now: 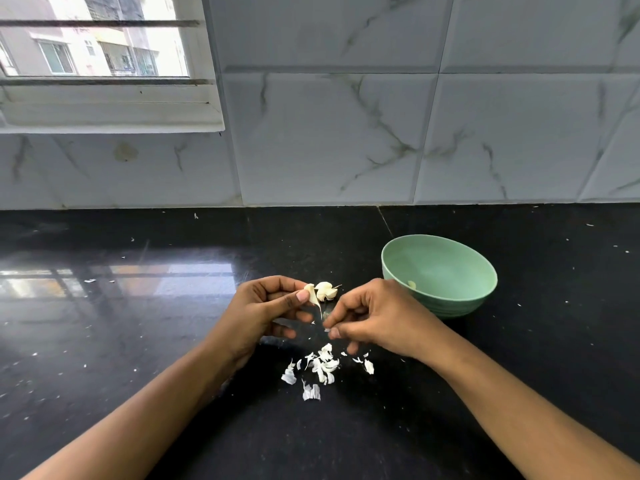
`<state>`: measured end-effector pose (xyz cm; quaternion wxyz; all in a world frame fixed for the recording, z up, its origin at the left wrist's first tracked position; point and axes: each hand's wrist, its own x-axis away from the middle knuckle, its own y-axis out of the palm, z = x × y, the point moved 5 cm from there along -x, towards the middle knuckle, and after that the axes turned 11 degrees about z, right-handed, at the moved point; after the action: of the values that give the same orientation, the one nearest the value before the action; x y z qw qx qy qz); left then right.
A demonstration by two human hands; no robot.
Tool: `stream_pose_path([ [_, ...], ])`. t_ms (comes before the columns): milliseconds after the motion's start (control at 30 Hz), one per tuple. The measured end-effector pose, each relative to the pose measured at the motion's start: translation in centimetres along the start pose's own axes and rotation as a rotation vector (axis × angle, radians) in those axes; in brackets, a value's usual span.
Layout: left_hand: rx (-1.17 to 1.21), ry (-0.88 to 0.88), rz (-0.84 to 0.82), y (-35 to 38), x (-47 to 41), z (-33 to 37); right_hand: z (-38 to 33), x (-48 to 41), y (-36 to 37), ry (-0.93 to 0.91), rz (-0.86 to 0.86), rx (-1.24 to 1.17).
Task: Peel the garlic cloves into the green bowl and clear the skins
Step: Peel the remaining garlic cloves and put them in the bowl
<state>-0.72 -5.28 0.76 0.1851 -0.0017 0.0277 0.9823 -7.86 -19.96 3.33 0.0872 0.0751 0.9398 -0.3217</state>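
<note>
My left hand [266, 311] pinches a garlic clove [311, 294] between thumb and fingers, with a strip of skin hanging from it. Just behind it, on the black counter, lies a small cluster of unpeeled cloves [326, 290]. My right hand [372, 315] is right of the clove, fingers curled, with its fingertips pinched on a small flake of skin [326, 329]. The green bowl [439, 275] stands behind my right hand; one peeled clove [412, 284] lies inside it. A pile of white skins [320, 368] lies on the counter below both hands.
The black counter [138, 341] runs back to a marble-tiled wall [381, 133]. A window [97, 46] sits at the upper left. Tiny skin flecks are scattered across the counter.
</note>
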Motion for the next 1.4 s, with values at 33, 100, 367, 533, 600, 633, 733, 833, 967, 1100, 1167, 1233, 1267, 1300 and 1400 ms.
stream_pose_path([
  [33,-0.002,-0.002,-0.005,0.1,0.1,0.0,0.0,0.0,-0.1,-0.008,0.023,0.005],
  [100,-0.011,-0.003,-0.014,0.1,0.1,0.1,0.1,-0.2,-0.4,-0.022,0.058,0.040],
  [367,-0.031,0.000,-0.015,0.1,0.0,-0.1,1.1,-0.3,0.3,0.053,-0.020,-0.050],
  [533,-0.057,0.023,-0.023,0.0,0.0,-0.1,1.1,-0.2,0.9,0.254,0.001,-0.429],
  [600,-0.062,0.027,-0.034,0.2,0.1,0.0,1.0,-0.1,1.4,0.275,-0.014,-0.477],
  [633,-0.065,0.029,-0.038,0.3,0.1,-0.1,0.9,0.0,1.6,0.276,-0.009,-0.482],
  [733,-0.074,0.038,-0.037,0.3,0.1,-0.2,1.0,-0.1,1.8,0.277,0.022,-0.464],
  [833,-0.082,0.050,-0.043,0.3,0.2,-0.3,1.2,0.0,2.0,0.329,-0.038,-0.468],
  [967,-0.016,0.039,-0.023,0.4,0.3,-0.3,1.2,0.3,1.9,0.344,-0.155,-0.417],
  [1100,0.091,-0.012,0.032,-0.1,-0.1,0.0,1.2,0.2,1.0,0.248,-0.154,-0.214],
  [1167,0.094,-0.015,0.032,-0.2,-0.2,0.1,1.3,0.0,0.3,0.185,-0.107,-0.029],
  [1233,0.073,-0.006,0.015,-0.1,-0.1,0.0,1.3,-0.2,-0.3,0.143,-0.046,0.034],
  [1267,0.056,0.004,-0.003,0.1,0.0,0.0,1.2,-0.4,-0.5,0.128,-0.010,0.011],
  [1300,0.036,0.015,-0.025,0.3,0.1,0.0,1.1,-0.5,-0.7,0.121,0.034,-0.019],
  [1400,-0.024,0.039,-0.083,0.7,0.4,-0.2,1.4,-0.7,-0.8,0.142,0.163,-0.221],
])
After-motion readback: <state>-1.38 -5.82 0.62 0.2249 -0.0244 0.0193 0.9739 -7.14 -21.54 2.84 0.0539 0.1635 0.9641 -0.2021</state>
